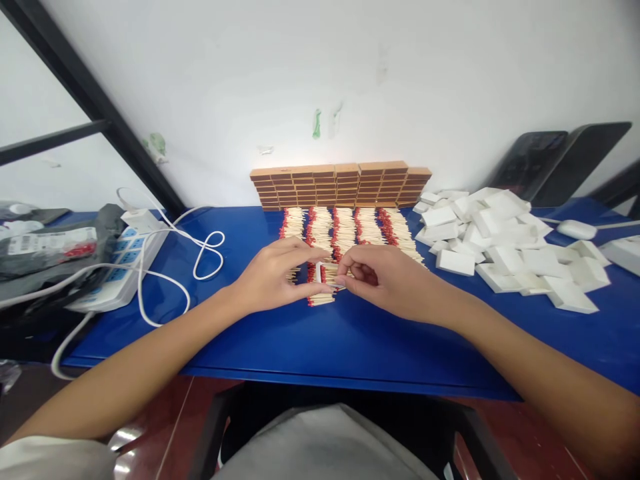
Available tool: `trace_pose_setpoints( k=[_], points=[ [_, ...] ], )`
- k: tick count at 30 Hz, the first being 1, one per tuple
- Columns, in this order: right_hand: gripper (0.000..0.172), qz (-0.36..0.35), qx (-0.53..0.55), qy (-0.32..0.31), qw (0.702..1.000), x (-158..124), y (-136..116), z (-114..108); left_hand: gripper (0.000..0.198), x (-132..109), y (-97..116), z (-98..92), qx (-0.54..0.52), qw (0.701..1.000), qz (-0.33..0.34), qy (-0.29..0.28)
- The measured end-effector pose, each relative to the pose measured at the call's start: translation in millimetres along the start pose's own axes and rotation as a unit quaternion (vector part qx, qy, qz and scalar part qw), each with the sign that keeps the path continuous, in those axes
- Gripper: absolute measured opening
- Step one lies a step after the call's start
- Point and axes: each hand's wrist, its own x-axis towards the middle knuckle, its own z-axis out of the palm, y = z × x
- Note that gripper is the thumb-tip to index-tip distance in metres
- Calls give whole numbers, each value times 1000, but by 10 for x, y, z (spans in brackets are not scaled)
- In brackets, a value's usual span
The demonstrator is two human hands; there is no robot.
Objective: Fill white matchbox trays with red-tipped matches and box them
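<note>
Between the thumb and fingers of my left hand (283,275) is a small white matchbox tray (319,272) with red-tipped matches in it. My right hand (385,277) is at the tray's right side, thumb and index finger pinched together at the matches; what exactly they grip is too small to tell. Both hands are over rows of loose matches (344,230) with red heads, laid out on the blue table (310,347). Behind the rows stand stacked brown matchboxes (340,185) against the wall.
A heap of white trays (495,233) lies to the right, with dark phones (565,163) leaning behind it and a white mouse-like object (577,230) beside it. At the left are a power strip (125,267), white cables (167,273) and grey plastic bags (55,250).
</note>
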Motion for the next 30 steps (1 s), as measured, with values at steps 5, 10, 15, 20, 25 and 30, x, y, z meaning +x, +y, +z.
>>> trace_pose_setpoints(
  k=[5, 10, 15, 20, 25, 30],
  points=[
    [11, -20, -5, 12, 1000, 4, 15, -9, 45, 9, 14, -8, 0, 1000, 1, -9],
    [11, -37, -16, 25, 999, 4, 17, -12, 48, 1, -5, -9, -1, 1000, -8, 2],
    [11, -41, -23, 6, 999, 3, -2, -15, 46, -2, 2, -9, 3, 1000, -5, -10],
    [11, -29, -30, 5, 999, 3, 27, -8, 42, 12, 12, -4, 8, 1000, 9, -6],
    [9, -31, -44, 24, 998, 10, 44, -3, 43, 12, 10, -5, 9, 1000, 3, -3],
    [8, -49, -63, 30, 996, 13, 50, -4, 43, 9, 22, -19, 11, 1000, 8, -21]
  ],
)
